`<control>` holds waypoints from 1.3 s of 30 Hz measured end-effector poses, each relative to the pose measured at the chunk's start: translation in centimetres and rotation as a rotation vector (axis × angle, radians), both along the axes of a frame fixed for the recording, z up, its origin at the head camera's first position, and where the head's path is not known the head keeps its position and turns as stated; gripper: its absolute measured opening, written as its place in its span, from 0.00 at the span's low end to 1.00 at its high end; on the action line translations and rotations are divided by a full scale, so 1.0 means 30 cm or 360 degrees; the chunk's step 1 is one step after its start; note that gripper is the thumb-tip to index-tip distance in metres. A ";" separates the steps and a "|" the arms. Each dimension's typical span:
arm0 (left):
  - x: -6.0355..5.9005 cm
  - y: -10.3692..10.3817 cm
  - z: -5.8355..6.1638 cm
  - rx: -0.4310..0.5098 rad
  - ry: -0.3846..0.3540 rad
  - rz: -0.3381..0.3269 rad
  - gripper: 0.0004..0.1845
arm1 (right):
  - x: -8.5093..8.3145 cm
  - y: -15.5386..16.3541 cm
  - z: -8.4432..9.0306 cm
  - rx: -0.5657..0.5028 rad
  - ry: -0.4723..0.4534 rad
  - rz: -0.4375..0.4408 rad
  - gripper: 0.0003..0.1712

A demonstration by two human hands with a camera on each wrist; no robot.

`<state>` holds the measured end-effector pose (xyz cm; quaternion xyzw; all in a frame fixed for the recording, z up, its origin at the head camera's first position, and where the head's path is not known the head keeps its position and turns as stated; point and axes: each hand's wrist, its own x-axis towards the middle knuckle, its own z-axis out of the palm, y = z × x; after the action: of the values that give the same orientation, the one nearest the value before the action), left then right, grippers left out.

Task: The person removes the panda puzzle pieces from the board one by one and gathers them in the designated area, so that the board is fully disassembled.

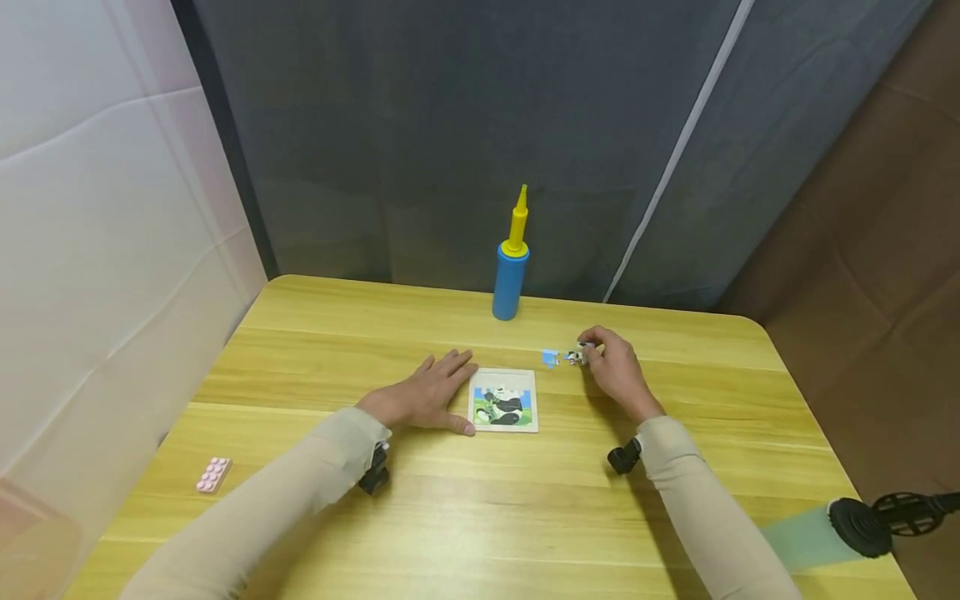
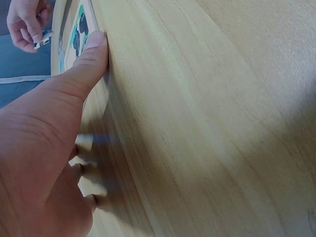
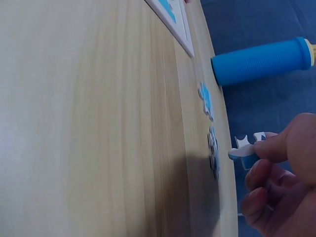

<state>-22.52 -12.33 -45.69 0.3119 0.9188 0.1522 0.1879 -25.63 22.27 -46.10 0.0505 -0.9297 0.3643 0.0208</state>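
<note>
The right hand (image 1: 617, 371) pinches a small puzzle piece (image 3: 245, 149) between thumb and fingertips, lifted just off the table (image 1: 525, 517), right of the panda puzzle board (image 1: 504, 400). The left hand (image 1: 423, 396) lies flat with fingers straight, its thumb against the board's left edge. Keeping that thumb firm should stop the board sliding while the piece is turned to match. Loose pieces (image 1: 551, 358) are thin, knobbed card; the wood is smooth, and the far pump (image 1: 511, 271) is ribbed blue plastic.

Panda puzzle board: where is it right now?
Head view: the panda puzzle board lies flat at the centre of the wooden table, the left hand resting against its left edge, loose puzzle pieces just beyond its right corner.
</note>
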 end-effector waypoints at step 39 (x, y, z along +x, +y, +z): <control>0.010 0.008 -0.007 0.0018 0.0001 0.0006 0.59 | -0.007 0.101 -0.023 0.0169 -0.0235 -0.0353 0.13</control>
<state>-22.21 -12.08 -45.91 0.3114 0.9186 0.1576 0.1855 -25.84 25.30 -46.79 -0.0785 -0.9465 0.3129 -0.0103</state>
